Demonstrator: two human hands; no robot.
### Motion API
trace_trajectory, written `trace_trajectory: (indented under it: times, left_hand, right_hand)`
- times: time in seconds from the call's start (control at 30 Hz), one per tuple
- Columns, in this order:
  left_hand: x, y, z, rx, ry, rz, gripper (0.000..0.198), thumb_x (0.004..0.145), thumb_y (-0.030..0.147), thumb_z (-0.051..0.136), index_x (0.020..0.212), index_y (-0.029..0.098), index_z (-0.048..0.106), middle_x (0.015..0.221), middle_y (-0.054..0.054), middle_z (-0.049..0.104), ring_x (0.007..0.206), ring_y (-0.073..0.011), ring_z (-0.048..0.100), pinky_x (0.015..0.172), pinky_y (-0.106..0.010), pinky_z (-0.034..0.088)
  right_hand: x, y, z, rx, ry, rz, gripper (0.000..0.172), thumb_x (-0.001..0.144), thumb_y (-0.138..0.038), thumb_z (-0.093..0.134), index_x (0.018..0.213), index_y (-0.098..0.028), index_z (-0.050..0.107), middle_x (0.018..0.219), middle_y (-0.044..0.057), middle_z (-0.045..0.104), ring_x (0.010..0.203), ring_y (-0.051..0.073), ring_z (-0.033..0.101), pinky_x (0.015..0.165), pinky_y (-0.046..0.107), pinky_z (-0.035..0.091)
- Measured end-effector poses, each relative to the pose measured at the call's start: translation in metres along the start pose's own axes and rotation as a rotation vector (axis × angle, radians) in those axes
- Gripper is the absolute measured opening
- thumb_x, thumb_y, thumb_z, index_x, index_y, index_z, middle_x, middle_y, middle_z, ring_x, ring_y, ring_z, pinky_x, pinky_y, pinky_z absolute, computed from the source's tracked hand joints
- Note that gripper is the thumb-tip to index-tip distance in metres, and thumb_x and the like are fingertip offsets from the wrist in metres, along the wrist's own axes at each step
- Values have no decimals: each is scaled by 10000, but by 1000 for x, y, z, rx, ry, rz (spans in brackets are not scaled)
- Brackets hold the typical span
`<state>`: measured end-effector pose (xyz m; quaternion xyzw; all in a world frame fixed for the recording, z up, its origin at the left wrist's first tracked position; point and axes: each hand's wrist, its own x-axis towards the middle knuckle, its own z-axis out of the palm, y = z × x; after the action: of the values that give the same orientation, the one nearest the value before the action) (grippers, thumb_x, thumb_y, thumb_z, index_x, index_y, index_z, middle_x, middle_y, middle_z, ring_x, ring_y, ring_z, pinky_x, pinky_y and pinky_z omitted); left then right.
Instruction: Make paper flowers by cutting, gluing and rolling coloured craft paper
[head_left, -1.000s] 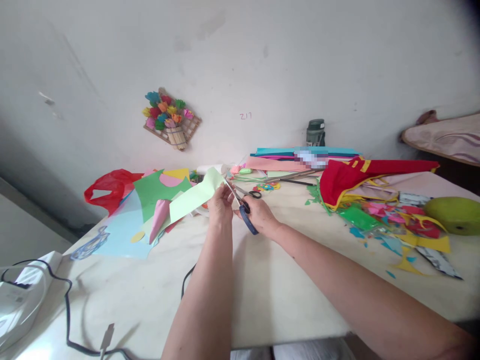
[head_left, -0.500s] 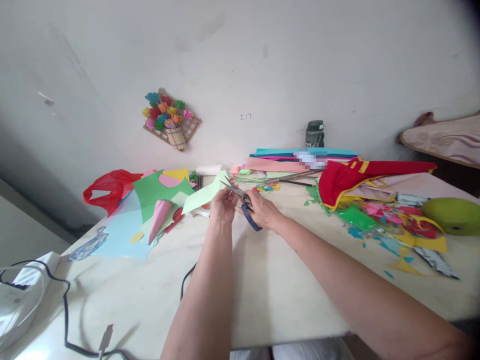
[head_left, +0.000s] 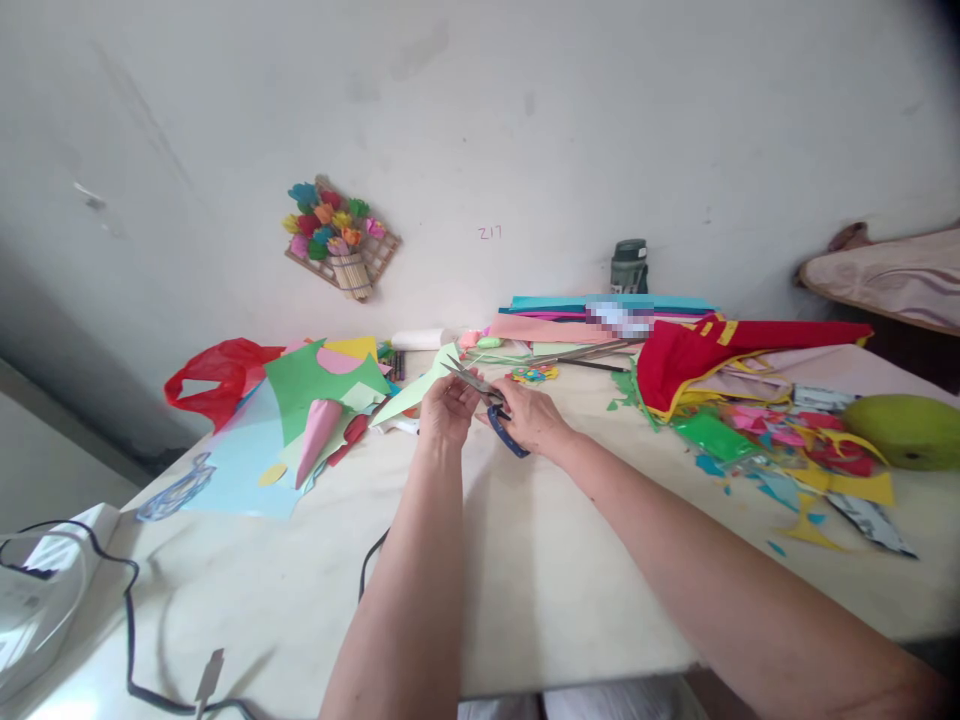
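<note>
Scissors (head_left: 474, 380) occupy the right hand (head_left: 536, 420); wall writing (head_left: 490, 233) resembles "217".

pale-green paper (head_left: 417, 388); navy-handled scissors (head_left: 480, 384); pink cone (head_left: 318, 440)

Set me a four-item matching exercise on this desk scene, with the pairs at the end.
Things:
1. Bottle
2. Scissors
3. Cone
4. Light green paper

Places and colours:
A. Held in the left hand
B. Upright by the wall
C. Held in the right hand
D. Pink

Pairs: 1-B, 2-C, 3-D, 4-A
</note>
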<state>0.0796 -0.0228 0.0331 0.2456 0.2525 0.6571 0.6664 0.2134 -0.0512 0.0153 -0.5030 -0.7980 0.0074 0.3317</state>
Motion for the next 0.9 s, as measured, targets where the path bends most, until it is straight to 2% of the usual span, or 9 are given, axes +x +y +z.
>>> trace_trajectory:
  times: [0.27, 0.43, 0.67, 0.9]
  left_hand:
    - [-1, 2, -1, 29, -25, -23, 129, 649, 99, 500, 719, 93, 609, 761, -85, 664, 708, -170, 625, 649, -262, 500]
    - [-1, 0, 0, 50, -42, -39, 161, 640, 96, 478, 725, 80, 614, 755, -98, 661, 742, -177, 620, 669, -280, 492]
    - [-2, -7, 0, 79, -70, -60, 158, 618, 109, 477, 718, 110, 598, 781, -88, 661, 729, -184, 611, 692, -323, 477]
    - [-4, -6, 0, 77, -40, -60, 82, 599, 98, 458, 583, 141, 526, 821, -79, 662, 723, -185, 604, 668, -325, 475]
  right_hand:
    - [-1, 3, -1, -82, 4, -14, 351, 792, -442, 464, 1038, -190, 464, 921, 60, 591, 760, 158, 544, 602, 239, 348]
    - [-3, 1, -2, -83, -8, -13, 390, 786, -444, 478, 1087, -198, 443, 975, 74, 559, 849, 173, 529, 655, 244, 369]
    - [-3, 3, 0, -111, -37, 38, 526, 748, -500, 512, 1180, -220, 404, 987, 90, 530, 898, 203, 509, 693, 270, 378]
    - [-1, 1, 2, -91, -54, 28, 500, 756, -506, 499, 1155, -215, 421, 982, 88, 552, 914, 206, 521, 707, 270, 380]
